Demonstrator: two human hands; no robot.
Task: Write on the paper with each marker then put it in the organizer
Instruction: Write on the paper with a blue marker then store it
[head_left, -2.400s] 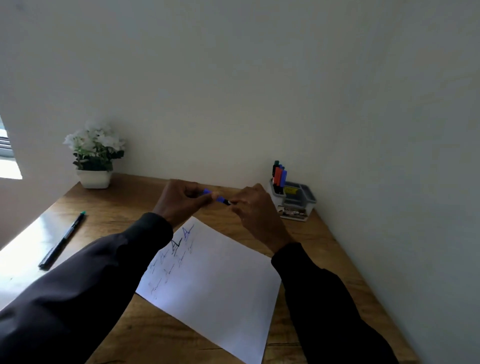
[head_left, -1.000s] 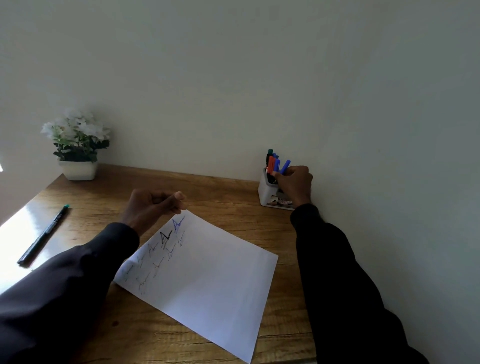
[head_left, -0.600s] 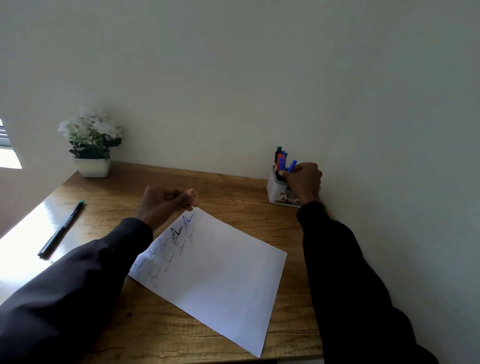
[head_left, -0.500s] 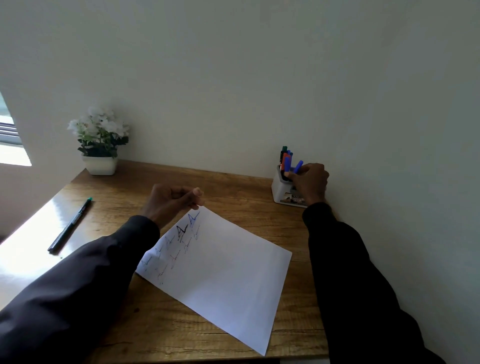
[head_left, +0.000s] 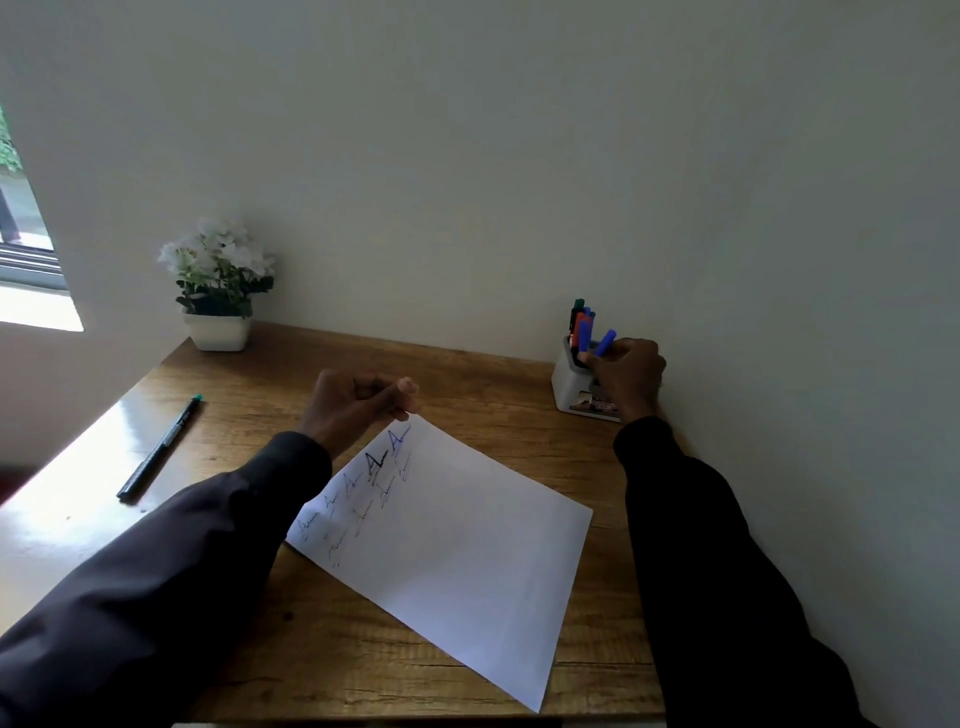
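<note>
Right hand (head_left: 631, 376) pinches tilted blue marker (head_left: 605, 343) over crowded organizer (head_left: 569, 387), could snag standing markers (head_left: 581, 322) and tip it; left hand (head_left: 358, 405) curled, empty.

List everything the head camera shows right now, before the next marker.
Desk: one, brown wood, under everything.
Paper: one, white, scribbled along its left edge, centre of desk.
Green-capped marker: one, black body, lying on desk's left.
Organizer: one, white, back right by the wall.
Stored markers: several, green, blue and orange-red caps, upright in organizer; exact count unclear.
Blue marker: one, tilted, at organizer's top.
Potted plant: one, white flowers, white pot, back left.
Window: one, far left edge.
Left hand: curled, holding nothing visible, at paper's far corner.
Right hand: pinching blue marker.
</note>
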